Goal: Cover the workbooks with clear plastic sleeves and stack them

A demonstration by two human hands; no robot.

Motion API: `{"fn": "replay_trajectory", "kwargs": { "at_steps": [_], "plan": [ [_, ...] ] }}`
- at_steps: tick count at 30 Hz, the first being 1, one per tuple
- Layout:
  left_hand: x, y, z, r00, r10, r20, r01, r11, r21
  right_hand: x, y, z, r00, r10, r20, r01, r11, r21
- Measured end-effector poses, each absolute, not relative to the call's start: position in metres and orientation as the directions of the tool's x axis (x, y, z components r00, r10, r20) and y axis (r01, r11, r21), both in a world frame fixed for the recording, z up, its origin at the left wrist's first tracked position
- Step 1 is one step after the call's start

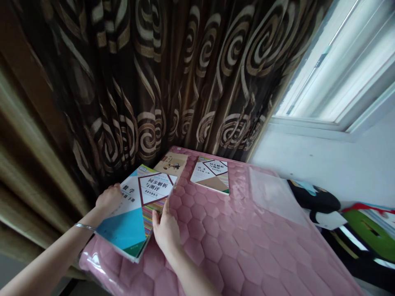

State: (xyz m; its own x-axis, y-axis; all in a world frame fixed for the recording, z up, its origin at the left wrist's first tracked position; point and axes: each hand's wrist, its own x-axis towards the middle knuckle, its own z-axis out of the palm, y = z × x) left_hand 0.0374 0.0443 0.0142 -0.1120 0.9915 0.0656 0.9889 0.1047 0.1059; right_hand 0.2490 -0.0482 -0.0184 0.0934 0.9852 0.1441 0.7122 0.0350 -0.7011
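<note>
A small stack of workbooks (138, 205) with a blue, white and striped cover lies at the near left corner of a pink quilted table cover (234, 238). My left hand (108, 199) grips the stack's left edge, fingers curled under it. On the stack's right edge rests my right hand (166, 230), fingers pressed against the books. A silver bangle (84, 226) sits on my left wrist. Beyond the stack lie a tan-covered book (171, 163) and another workbook (211, 174), both flat on the cover.
A dark curtain with swirl patterns (160, 78) hangs right behind the table. A window (342, 70) is at the upper right. A clear plastic sheet (274, 195) lies on the table's right side. Toys and a green object (370, 234) sit off the right edge.
</note>
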Motion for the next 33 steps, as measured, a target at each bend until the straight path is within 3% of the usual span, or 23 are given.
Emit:
{"fn": "replay_trajectory", "kwargs": {
  "at_steps": [8, 12, 15, 18, 21, 26, 30, 33],
  "plan": [
    [0.046, 0.041, 0.022, -0.162, 0.985, 0.05, 0.983, 0.157, 0.09, 0.246, -0.051, -0.023, 0.1, 0.985, 0.137, 0.665, 0.036, -0.746],
    [0.077, 0.017, 0.036, -0.129, 0.94, 0.316, 0.989, 0.146, -0.029, 0.261, -0.057, -0.032, -0.004, 0.978, 0.209, 0.547, 0.177, -0.818],
    [0.129, -0.023, 0.045, 0.12, 0.855, 0.505, 0.992, -0.116, -0.039, 0.291, -0.062, -0.047, -0.061, 0.96, 0.273, 0.478, 0.268, -0.836],
    [0.193, -0.063, 0.037, 0.403, 0.749, 0.526, 0.88, -0.475, 0.0, 0.339, -0.064, -0.064, -0.047, 0.969, 0.243, 0.483, 0.235, -0.843],
    [0.248, -0.078, 0.009, 0.58, 0.684, 0.442, 0.746, -0.664, 0.05, 0.399, -0.069, -0.078, 0.063, 0.958, 0.278, 0.582, 0.192, -0.791],
    [0.305, -0.039, -0.041, 0.45, 0.845, 0.289, 0.831, -0.515, 0.212, 0.496, -0.084, -0.087, 0.222, 0.921, 0.319, 0.735, 0.057, -0.676],
    [0.316, -0.012, -0.071, 0.413, 0.867, 0.28, 0.855, -0.475, 0.208, 0.553, -0.079, -0.086, 0.316, 0.874, 0.369, 0.809, -0.046, -0.586],
    [0.313, -0.008, -0.086, 0.427, 0.835, 0.347, 0.841, -0.508, 0.186, 0.585, -0.061, -0.082, 0.449, 0.801, 0.396, 0.86, -0.267, -0.435]
  ]
}}
